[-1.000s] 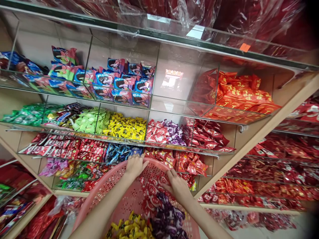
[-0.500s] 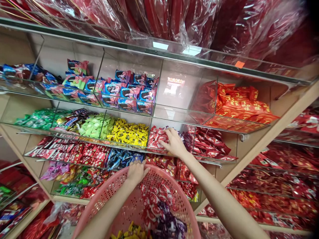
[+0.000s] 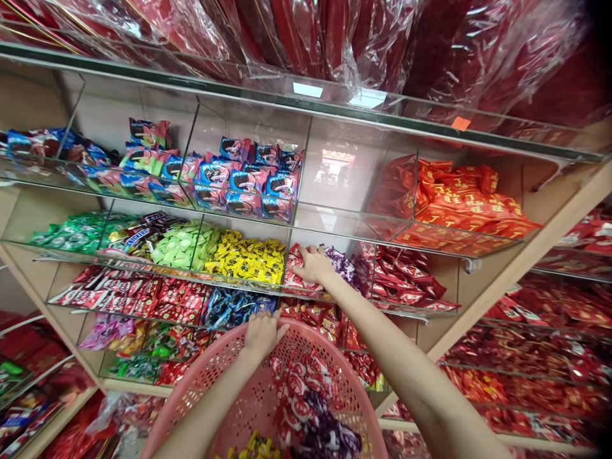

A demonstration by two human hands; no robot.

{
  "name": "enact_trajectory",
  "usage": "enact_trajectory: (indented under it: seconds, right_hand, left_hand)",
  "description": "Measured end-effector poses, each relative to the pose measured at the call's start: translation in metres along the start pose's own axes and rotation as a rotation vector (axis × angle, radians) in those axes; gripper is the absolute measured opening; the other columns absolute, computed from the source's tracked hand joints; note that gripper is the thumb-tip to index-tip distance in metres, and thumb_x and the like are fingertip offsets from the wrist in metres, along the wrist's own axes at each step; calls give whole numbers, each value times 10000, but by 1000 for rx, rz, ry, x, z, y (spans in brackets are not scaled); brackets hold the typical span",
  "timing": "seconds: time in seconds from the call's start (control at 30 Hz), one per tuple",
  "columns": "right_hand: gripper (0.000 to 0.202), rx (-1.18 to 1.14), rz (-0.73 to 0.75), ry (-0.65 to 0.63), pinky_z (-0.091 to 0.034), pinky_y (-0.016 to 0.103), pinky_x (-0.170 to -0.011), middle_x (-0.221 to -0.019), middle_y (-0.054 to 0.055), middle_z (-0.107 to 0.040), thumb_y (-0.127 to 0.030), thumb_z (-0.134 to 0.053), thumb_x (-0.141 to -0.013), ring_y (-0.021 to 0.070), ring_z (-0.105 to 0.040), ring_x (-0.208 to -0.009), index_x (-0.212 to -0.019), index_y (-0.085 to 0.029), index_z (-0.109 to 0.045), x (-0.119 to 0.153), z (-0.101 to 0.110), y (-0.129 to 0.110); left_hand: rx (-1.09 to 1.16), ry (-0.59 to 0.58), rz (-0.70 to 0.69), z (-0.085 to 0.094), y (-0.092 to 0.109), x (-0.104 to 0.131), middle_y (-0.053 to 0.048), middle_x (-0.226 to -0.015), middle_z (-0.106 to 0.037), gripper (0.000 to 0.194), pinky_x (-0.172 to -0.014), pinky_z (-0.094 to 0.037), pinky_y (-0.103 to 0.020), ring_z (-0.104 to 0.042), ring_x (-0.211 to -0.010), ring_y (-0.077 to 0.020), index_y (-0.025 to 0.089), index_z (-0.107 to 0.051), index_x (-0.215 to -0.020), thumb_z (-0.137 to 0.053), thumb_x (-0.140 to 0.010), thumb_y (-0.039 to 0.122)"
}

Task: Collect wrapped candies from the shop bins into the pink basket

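My left hand (image 3: 262,333) is closed over the far rim of a pink perforated plastic basket (image 3: 191,370). Inside the basket lie red-and-white candies (image 3: 306,379), purple-and-white candies (image 3: 329,430) and yellow candies (image 3: 255,446). My right hand (image 3: 313,264) reaches into a shelf compartment, over red-and-white wrapped candies (image 3: 294,280). Its fingers bend down onto them, and the fingertips are partly hidden, so any candy in its grasp cannot be made out. Purple-and-white candies (image 3: 342,264) lie just right of that hand.
Yellow candies (image 3: 248,258) fill the compartment to the left, and red packets (image 3: 406,274) lie to the right. A glass shelf (image 3: 335,223) with blue-and-pink packets (image 3: 229,175) and orange-red packets (image 3: 463,197) runs above. A wooden upright (image 3: 521,268) slants at right.
My right hand has moved slightly left, onto the red-and-white candies, uncovering more purple-and-white ones. My left hand stays on the basket rim.
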State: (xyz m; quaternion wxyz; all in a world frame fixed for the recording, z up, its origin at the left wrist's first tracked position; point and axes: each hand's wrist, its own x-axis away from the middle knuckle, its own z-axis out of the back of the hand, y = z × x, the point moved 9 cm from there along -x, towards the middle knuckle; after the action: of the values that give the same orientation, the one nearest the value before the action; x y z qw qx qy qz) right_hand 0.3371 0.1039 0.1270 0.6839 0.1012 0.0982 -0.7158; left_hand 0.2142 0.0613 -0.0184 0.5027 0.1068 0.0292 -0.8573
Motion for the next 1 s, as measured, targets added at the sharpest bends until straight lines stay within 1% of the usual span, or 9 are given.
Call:
enact_trajectory:
  seconds: [0.07,0.13,0.33,0.43,0.6,0.83,0.93,1.0]
  right_hand:
    - [578,9,-11,50,-407,444,-804,-1157,148,-460,-575,-390,-795,319,-377,-1107,-1210,-176,-447,1,1,1]
    - [554,14,-27,68,-409,436,-800,-1145,143,-455,-565,-386,-798,308,-372,-1102,-1191,-180,-458,2,0,2]
    - [578,-37,-86,-1,-398,479,-825,-1196,135,-424,-549,-452,-751,319,-367,-1119,-1213,-204,-426,-2,-8,8]
    - [564,-75,-74,8,-395,473,-830,-1190,135,-427,-525,-465,-750,321,-377,-1115,-1210,-201,-424,-4,-12,9]
    - [526,-98,-53,99,-411,430,-792,-1133,120,-440,-483,-513,-727,300,-396,-1076,-1170,-208,-440,-4,-11,10]
    - [495,-131,-2,273,-395,400,-779,-1074,101,-435,-462,-537,-722,274,-399,-1009,-1136,-203,-453,4,4,6]
    - [498,-156,24,312,-394,401,-780,-1061,99,-434,-453,-549,-715,274,-398,-998,-1133,-198,-454,6,8,5]
    - [500,-170,27,309,-401,408,-775,-1062,99,-435,-449,-556,-707,277,-399,-999,-1131,-203,-458,6,7,5]
  left_hand:
    - [9,-12,7,0,0,0,-131,-969,-632,477,-811,-376,-379,-570,-926,-252,189,-559,-1078,-276,-858,504]
    - [14,-21,9,0,0,1,-131,-976,-629,473,-816,-374,-377,-567,-932,-249,191,-552,-1090,-274,-860,498]
    - [0,-12,8,-2,0,-1,-128,-964,-630,484,-811,-372,-373,-568,-928,-252,189,-535,-1120,-281,-856,506]
    - [-9,2,-7,-2,1,-1,-126,-946,-632,484,-795,-375,-379,-571,-910,-260,184,-543,-1099,-280,-854,509]
    - [-8,16,-13,-2,1,-1,-130,-941,-635,489,-784,-375,-382,-573,-904,-267,181,-549,-1091,-263,-859,504]
    - [19,7,-9,-2,0,-1,-133,-945,-634,494,-796,-367,-380,-570,-912,-261,181,-551,-1100,-266,-859,505]
    - [3,15,-12,-3,0,-1,-127,-936,-635,496,-781,-375,-378,-572,-903,-264,179,-555,-1091,-269,-857,511]
    - [-4,26,-14,-3,0,-2,-126,-935,-633,500,-778,-377,-378,-571,-904,-266,178,-555,-1089,-272,-854,517]
